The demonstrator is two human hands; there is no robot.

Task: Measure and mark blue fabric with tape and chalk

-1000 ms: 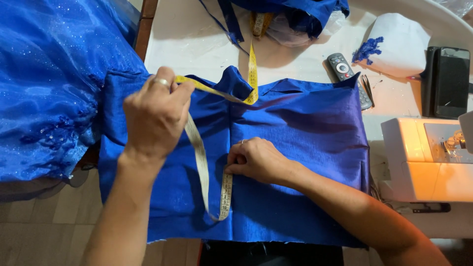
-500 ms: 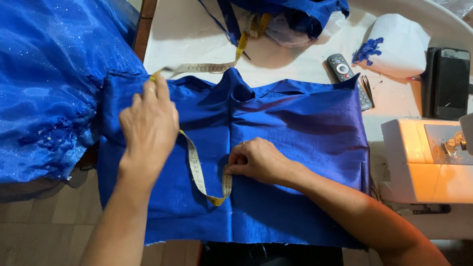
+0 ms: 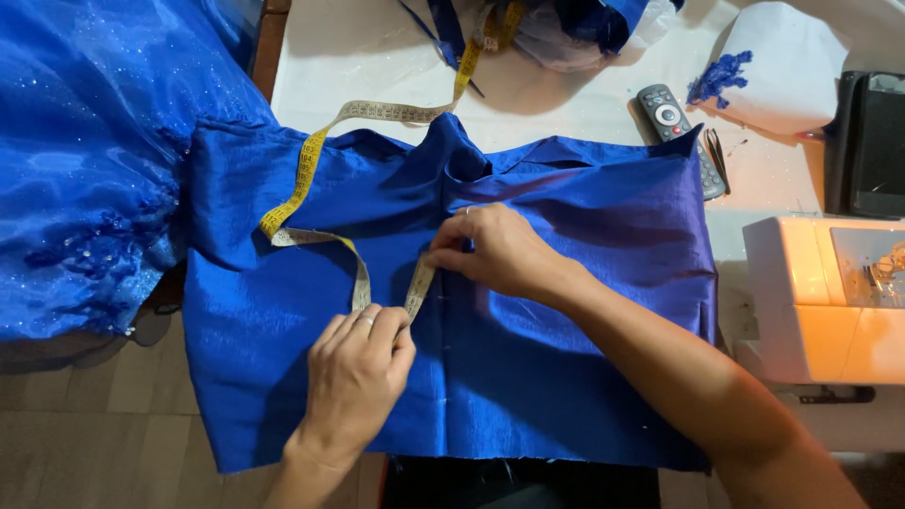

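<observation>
The blue cloth (image 3: 566, 377) lies flat on the table (image 3: 566, 104). The left hand (image 3: 353, 377) and the right hand (image 3: 500, 253) each pinch the yellow tape measure (image 3: 311, 160), measuring the cloth. Next, the tape likely needs pulling straight.

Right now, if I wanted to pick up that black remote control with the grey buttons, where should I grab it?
Probably by its upper end, the one with the round button ring. The slim black remote control lies flat on the white table, and its lower end touches or slips under the corner of the shiny blue fabric panel. Come from above and pinch the two long sides, which look bare there.
</observation>
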